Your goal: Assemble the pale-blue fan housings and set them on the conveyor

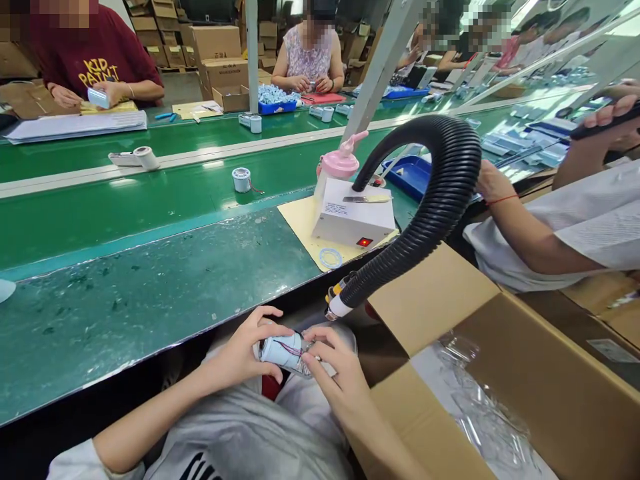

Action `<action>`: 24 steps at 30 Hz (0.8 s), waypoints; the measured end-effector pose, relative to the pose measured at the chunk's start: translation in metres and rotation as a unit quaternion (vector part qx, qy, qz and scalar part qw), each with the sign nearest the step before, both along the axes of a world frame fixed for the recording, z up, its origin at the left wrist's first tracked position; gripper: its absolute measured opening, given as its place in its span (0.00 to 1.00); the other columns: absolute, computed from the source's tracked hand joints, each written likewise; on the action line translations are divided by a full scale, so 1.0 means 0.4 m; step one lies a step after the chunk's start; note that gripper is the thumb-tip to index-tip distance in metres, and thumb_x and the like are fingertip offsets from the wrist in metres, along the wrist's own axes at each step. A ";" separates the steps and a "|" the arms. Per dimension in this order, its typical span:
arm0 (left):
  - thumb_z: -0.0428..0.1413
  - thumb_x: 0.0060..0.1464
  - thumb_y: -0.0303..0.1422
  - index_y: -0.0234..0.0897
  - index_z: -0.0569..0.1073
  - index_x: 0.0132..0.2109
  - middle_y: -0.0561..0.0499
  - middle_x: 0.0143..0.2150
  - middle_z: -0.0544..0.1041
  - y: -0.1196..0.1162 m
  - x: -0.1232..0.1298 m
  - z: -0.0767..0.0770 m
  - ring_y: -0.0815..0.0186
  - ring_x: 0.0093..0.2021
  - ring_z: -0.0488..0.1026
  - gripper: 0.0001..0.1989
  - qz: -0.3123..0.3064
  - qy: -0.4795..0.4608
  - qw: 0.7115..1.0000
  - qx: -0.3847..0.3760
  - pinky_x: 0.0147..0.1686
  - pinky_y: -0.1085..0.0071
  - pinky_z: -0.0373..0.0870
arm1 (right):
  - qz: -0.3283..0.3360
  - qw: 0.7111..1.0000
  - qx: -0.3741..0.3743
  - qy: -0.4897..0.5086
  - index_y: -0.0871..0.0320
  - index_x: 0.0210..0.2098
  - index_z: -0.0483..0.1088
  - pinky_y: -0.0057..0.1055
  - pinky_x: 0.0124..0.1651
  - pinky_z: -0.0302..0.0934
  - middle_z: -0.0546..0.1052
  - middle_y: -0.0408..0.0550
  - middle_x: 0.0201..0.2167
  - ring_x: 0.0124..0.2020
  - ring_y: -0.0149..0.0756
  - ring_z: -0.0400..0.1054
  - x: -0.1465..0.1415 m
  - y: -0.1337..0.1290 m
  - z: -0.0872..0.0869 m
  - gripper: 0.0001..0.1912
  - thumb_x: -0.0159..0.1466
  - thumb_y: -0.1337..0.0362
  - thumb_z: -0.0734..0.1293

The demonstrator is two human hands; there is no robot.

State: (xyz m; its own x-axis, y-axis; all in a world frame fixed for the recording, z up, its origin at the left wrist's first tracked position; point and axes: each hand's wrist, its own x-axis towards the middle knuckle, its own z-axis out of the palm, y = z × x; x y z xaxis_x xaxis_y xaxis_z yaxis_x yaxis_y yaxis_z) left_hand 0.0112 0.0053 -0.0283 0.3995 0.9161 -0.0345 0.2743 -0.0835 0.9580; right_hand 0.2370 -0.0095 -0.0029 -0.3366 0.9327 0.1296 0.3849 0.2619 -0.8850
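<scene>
Over my lap I hold a light-blue cylindrical device (281,348) with thin dark red wires on its side and a clear part at its right end. My left hand (255,343) wraps round its left end, thumb below and fingers above. My right hand (333,363) pinches at the wires and the clear end; its fingertips partly hide what they grip. Just above my right hand ends a black flexible hose (425,220) with a white and yellow nozzle (339,303). It curves up from a white box (355,213) with a lit red switch on the bench.
On the green belt stand a blue-white cylinder with wires (241,180) and a white device (135,159). A pink-topped bottle (339,163) is behind the white box. An open carton (560,360) with clear plastic pieces sits at my right. Co-workers sit across and to the right.
</scene>
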 end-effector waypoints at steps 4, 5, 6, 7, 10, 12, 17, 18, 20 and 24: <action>0.75 0.40 0.40 0.46 0.78 0.58 0.39 0.66 0.69 0.001 -0.001 0.009 0.47 0.63 0.69 0.35 -0.064 0.015 0.998 -0.021 0.64 0.48 0.66 | -0.030 0.995 -0.053 0.074 0.57 0.24 0.71 0.27 0.29 0.70 0.79 0.54 0.40 0.39 0.41 0.77 0.006 0.008 0.003 0.18 0.69 0.57 0.67; 0.74 0.42 0.38 0.45 0.77 0.59 0.39 0.64 0.72 0.000 0.001 0.013 0.47 0.62 0.70 0.35 -0.074 0.005 0.997 -0.037 0.61 0.50 0.69 | -0.037 0.993 -0.068 0.094 0.57 0.22 0.71 0.27 0.30 0.71 0.79 0.54 0.39 0.40 0.43 0.78 0.010 0.011 0.004 0.19 0.68 0.55 0.68; 0.73 0.43 0.37 0.44 0.76 0.60 0.40 0.62 0.74 -0.002 0.003 0.017 0.49 0.60 0.72 0.35 -0.080 -0.008 0.995 -0.055 0.58 0.54 0.72 | -0.041 0.989 -0.082 0.113 0.56 0.22 0.71 0.29 0.32 0.73 0.80 0.54 0.38 0.41 0.44 0.79 0.014 0.014 0.006 0.20 0.67 0.54 0.69; 0.72 0.44 0.35 0.43 0.76 0.60 0.40 0.60 0.75 -0.005 0.006 0.021 0.51 0.58 0.74 0.34 -0.080 -0.023 0.994 -0.075 0.54 0.57 0.75 | -0.042 0.986 -0.092 0.132 0.56 0.21 0.71 0.31 0.35 0.74 0.81 0.54 0.38 0.42 0.46 0.79 0.019 0.017 0.008 0.21 0.67 0.52 0.70; 0.72 0.44 0.35 0.40 0.74 0.61 0.41 0.57 0.77 -0.017 0.013 0.034 0.56 0.49 0.77 0.36 -0.052 -0.086 0.984 -0.149 0.46 0.64 0.77 | 0.003 0.987 -0.089 0.130 0.55 0.27 0.78 0.41 0.47 0.76 0.83 0.57 0.46 0.50 0.52 0.78 0.034 0.018 0.011 0.17 0.64 0.50 0.73; 0.72 0.44 0.38 0.39 0.73 0.62 0.41 0.54 0.78 -0.026 0.014 0.041 0.60 0.45 0.77 0.38 -0.026 -0.137 0.970 -0.199 0.45 0.65 0.76 | 0.056 0.995 -0.047 0.067 0.53 0.40 0.82 0.46 0.55 0.74 0.80 0.58 0.55 0.57 0.54 0.75 0.044 0.012 0.009 0.11 0.63 0.54 0.76; 0.73 0.42 0.46 0.41 0.71 0.65 0.43 0.50 0.79 -0.042 -0.002 0.053 0.62 0.40 0.77 0.44 -0.027 -0.138 0.964 -0.225 0.38 0.68 0.75 | 0.113 0.993 0.041 -0.008 0.52 0.53 0.78 0.45 0.62 0.69 0.76 0.56 0.60 0.61 0.50 0.72 0.062 -0.004 0.000 0.16 0.66 0.62 0.73; 0.73 0.41 0.47 0.42 0.71 0.65 0.42 0.53 0.78 -0.042 -0.007 0.057 0.60 0.41 0.77 0.44 -0.031 -0.118 0.971 -0.206 0.39 0.68 0.75 | 0.113 0.993 0.037 -0.003 0.52 0.53 0.77 0.45 0.62 0.69 0.76 0.57 0.60 0.60 0.51 0.73 0.064 -0.005 0.000 0.17 0.65 0.62 0.74; 0.73 0.41 0.48 0.45 0.72 0.64 0.41 0.60 0.75 -0.041 -0.016 0.065 0.55 0.49 0.76 0.43 -0.043 -0.087 0.983 -0.156 0.44 0.65 0.76 | 0.108 0.994 0.019 0.012 0.53 0.53 0.76 0.45 0.62 0.69 0.76 0.58 0.60 0.60 0.52 0.73 0.066 -0.007 0.002 0.18 0.64 0.60 0.75; 0.71 0.46 0.49 0.46 0.72 0.65 0.40 0.65 0.73 -0.037 -0.024 0.083 0.47 0.62 0.71 0.41 -0.079 -0.069 0.991 -0.086 0.57 0.56 0.72 | 0.095 0.994 -0.017 0.053 0.52 0.53 0.75 0.42 0.59 0.72 0.78 0.57 0.59 0.60 0.51 0.73 0.063 -0.012 0.014 0.20 0.63 0.57 0.76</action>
